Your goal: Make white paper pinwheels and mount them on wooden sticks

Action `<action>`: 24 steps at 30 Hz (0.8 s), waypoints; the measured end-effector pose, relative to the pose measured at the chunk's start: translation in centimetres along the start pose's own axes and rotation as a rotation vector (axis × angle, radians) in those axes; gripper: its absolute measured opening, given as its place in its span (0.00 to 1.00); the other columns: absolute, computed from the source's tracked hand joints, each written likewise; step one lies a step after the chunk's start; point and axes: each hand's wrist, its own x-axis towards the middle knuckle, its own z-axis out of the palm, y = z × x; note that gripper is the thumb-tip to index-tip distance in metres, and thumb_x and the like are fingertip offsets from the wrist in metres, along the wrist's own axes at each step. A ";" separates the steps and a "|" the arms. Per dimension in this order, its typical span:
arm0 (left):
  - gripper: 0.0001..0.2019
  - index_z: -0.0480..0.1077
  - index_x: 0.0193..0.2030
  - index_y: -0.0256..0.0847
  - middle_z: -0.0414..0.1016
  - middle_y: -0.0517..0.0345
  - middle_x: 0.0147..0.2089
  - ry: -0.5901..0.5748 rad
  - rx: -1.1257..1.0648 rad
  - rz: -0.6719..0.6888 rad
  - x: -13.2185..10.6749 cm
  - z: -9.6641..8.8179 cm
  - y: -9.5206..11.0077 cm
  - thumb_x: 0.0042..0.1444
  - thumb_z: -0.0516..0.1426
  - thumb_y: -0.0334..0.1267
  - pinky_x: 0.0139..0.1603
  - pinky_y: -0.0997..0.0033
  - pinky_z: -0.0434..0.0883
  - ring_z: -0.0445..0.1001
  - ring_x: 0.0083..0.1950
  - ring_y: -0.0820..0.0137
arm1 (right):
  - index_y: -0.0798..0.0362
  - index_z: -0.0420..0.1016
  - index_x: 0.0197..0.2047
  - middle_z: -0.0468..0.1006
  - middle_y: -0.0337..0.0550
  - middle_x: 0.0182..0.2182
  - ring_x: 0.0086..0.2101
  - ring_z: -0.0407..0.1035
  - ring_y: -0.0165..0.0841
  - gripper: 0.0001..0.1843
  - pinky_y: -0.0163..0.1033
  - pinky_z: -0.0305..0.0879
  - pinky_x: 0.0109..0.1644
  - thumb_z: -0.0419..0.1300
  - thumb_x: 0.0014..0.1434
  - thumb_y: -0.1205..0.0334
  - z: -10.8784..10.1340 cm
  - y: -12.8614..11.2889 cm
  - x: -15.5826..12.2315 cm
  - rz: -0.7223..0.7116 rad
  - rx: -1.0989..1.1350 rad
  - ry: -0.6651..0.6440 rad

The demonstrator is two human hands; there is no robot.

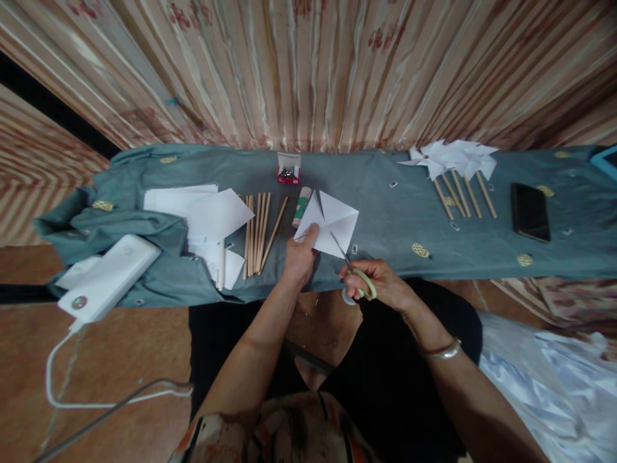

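My left hand (302, 252) pinches a white square of paper (340, 222) at its lower left, thumb on top. Slits run inward from the paper's corners, and one at the top gapes apart. In my right hand (378, 281) is a pair of scissors (362, 281) with light green handles, fingers in the loops. Their blades reach over the lower right part of the paper, near a corner. Just behind the paper lies a green and white tube (302, 207), and several wooden sticks (260, 231) lie to the left.
White paper sheets (193, 206) and a white power bank (110, 276) with a cable lie left. A red box of small metal pins (288, 172) stands behind. Several paper pinwheels (453, 157) on sticks and a black phone (530, 211) lie right on the grey-green cloth (385, 186).
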 end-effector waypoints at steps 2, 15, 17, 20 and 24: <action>0.19 0.74 0.34 0.34 0.80 0.48 0.36 0.011 0.005 -0.003 0.0 -0.1 0.0 0.39 0.69 0.45 0.46 0.65 0.71 0.77 0.45 0.61 | 0.55 0.75 0.31 0.75 0.36 0.18 0.17 0.65 0.23 0.25 0.28 0.55 0.18 0.70 0.42 0.42 0.0 0.0 0.0 -0.015 -0.003 -0.002; 0.20 0.74 0.34 0.34 0.80 0.50 0.36 -0.010 -0.026 0.003 -0.1 0.1 0.2 0.37 0.70 0.45 0.48 0.66 0.70 0.77 0.46 0.62 | 0.55 0.75 0.31 0.74 0.35 0.17 0.17 0.65 0.23 0.24 0.27 0.54 0.17 0.72 0.39 0.44 0.2 -0.7 0.2 0.007 0.010 0.010; 0.20 0.74 0.34 0.34 0.80 0.49 0.36 -0.012 -0.033 -0.001 -0.1 0.1 0.2 0.37 0.70 0.44 0.49 0.66 0.70 0.77 0.46 0.62 | 0.55 0.75 0.31 0.74 0.35 0.17 0.17 0.65 0.23 0.25 0.27 0.55 0.18 0.71 0.39 0.43 0.3 -0.6 0.2 0.009 0.010 0.018; 0.20 0.74 0.35 0.33 0.80 0.49 0.36 0.003 -0.033 -0.015 -0.2 0.1 0.2 0.38 0.70 0.44 0.49 0.65 0.70 0.77 0.46 0.61 | 0.55 0.76 0.30 0.74 0.35 0.16 0.16 0.65 0.23 0.24 0.28 0.57 0.18 0.72 0.39 0.44 0.3 -0.5 0.3 -0.002 0.010 0.026; 0.20 0.74 0.35 0.33 0.80 0.49 0.36 0.005 -0.035 -0.018 -0.2 0.1 0.3 0.37 0.70 0.44 0.47 0.65 0.71 0.78 0.44 0.62 | 0.55 0.76 0.30 0.74 0.35 0.16 0.16 0.65 0.23 0.22 0.27 0.58 0.19 0.72 0.40 0.45 0.1 -0.1 0.4 -0.023 0.004 0.026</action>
